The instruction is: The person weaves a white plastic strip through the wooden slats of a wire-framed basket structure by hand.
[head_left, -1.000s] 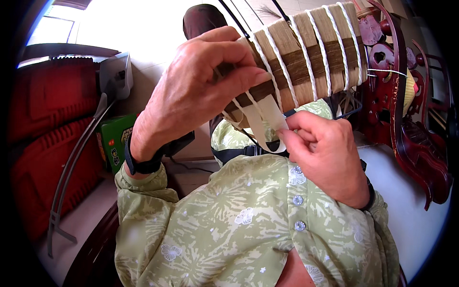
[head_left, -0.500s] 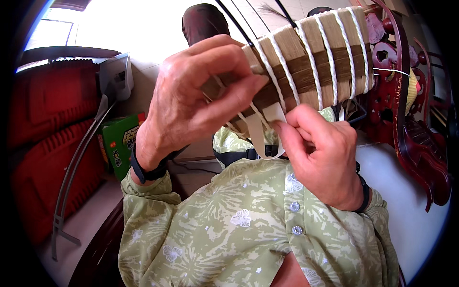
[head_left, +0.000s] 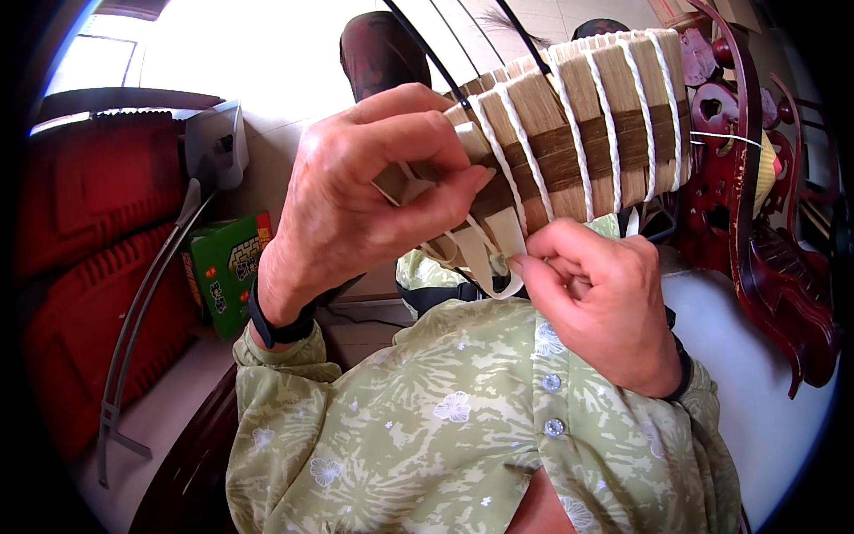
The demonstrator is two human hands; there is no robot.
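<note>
A curved woven piece [head_left: 614,142] of pale flat strips with a brown band and white twisted cords stretches across the upper middle, tilted. My left hand [head_left: 356,187] grips its left end, thumb and index finger pinched together beside the leftmost cords. Below that end hangs a loop of flat cream strip [head_left: 507,236]. My right hand [head_left: 600,289] pinches this strip between thumb and index finger, close under the lower edge of the woven piece. Black rods [head_left: 525,36] rise from its upper edge. What lies behind my left fingers is hidden.
Carved dark red wooden furniture [head_left: 743,178] stands close on the right, with a white cord running to it. At the left are red plastic cases [head_left: 107,205], a green box [head_left: 227,271] and a grey curved stand [head_left: 147,303]. A dark rounded object [head_left: 382,53] stands beyond my hands.
The woven piece and my left hand have dropped slightly. More of its upper rim shows. The cream strip's loop has shifted a little, and my right hand still pinches it.
</note>
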